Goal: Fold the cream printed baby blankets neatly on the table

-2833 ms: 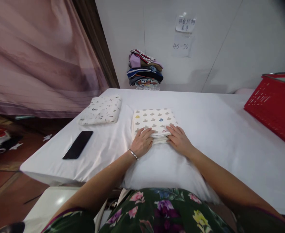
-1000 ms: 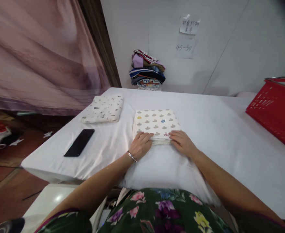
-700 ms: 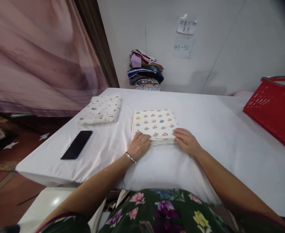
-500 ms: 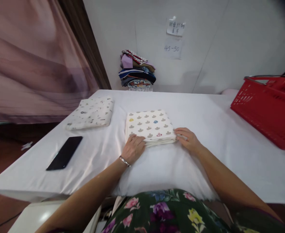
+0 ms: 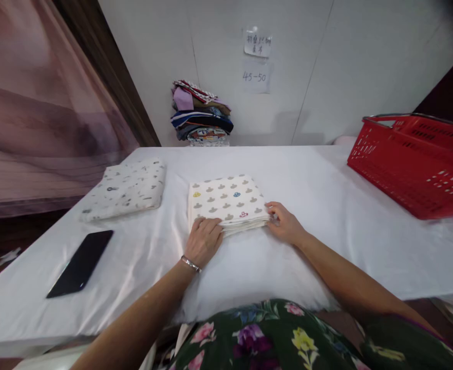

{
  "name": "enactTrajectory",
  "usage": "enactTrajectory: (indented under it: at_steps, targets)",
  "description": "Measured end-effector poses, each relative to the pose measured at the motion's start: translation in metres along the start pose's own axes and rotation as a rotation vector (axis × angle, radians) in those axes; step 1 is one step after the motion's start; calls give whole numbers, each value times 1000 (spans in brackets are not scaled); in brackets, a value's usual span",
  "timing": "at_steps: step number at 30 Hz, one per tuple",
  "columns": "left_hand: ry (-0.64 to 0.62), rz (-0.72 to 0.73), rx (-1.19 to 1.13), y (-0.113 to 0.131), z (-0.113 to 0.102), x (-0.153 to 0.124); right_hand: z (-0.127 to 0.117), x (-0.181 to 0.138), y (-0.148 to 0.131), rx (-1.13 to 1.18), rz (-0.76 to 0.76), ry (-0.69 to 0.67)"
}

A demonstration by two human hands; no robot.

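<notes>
A folded cream-white cloth (image 5: 226, 200) with grey mushroom-like shapes and a few coloured ones lies flat in front of me, its layered edge facing me. My left hand (image 5: 204, 240) grips its near left corner, fingers bent over the top. At the near right corner, my right hand (image 5: 285, 222) pinches the edge between thumb and fingers. Part of the thumb on my left hand is hidden. A second folded white cloth (image 5: 128, 190), with small grey prints, lies on the left.
A black phone (image 5: 80, 263) lies on the white-covered table (image 5: 311, 180) at the left. The red plastic basket (image 5: 407, 167) stands at the right. Several folded fabrics form a stack (image 5: 201, 113) by the wall, where paper notes (image 5: 256, 59) hang.
The view has turned slightly right, so table items appear farther left. Both hands stay at the cloth's near corners, with the right fingers curled a little more around theirs.
</notes>
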State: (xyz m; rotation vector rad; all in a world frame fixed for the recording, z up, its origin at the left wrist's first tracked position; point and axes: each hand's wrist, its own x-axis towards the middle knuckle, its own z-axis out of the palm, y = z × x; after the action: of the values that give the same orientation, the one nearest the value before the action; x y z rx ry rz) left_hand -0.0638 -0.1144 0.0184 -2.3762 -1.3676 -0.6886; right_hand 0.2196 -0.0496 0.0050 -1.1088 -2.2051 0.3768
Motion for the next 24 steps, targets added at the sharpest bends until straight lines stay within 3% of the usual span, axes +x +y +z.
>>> enactTrajectory:
  at_steps: [6, 16, 24]
  targets:
    - [-62, 40, 82, 19, 2, 17, 6, 1, 14, 232, 28, 34]
    - [-97, 109, 95, 67, 48, 78, 7, 6, 14, 459, 99, 86]
    - [-33, 104, -34, 66, 60, 83, 9, 5, 21, 668, 163, 86]
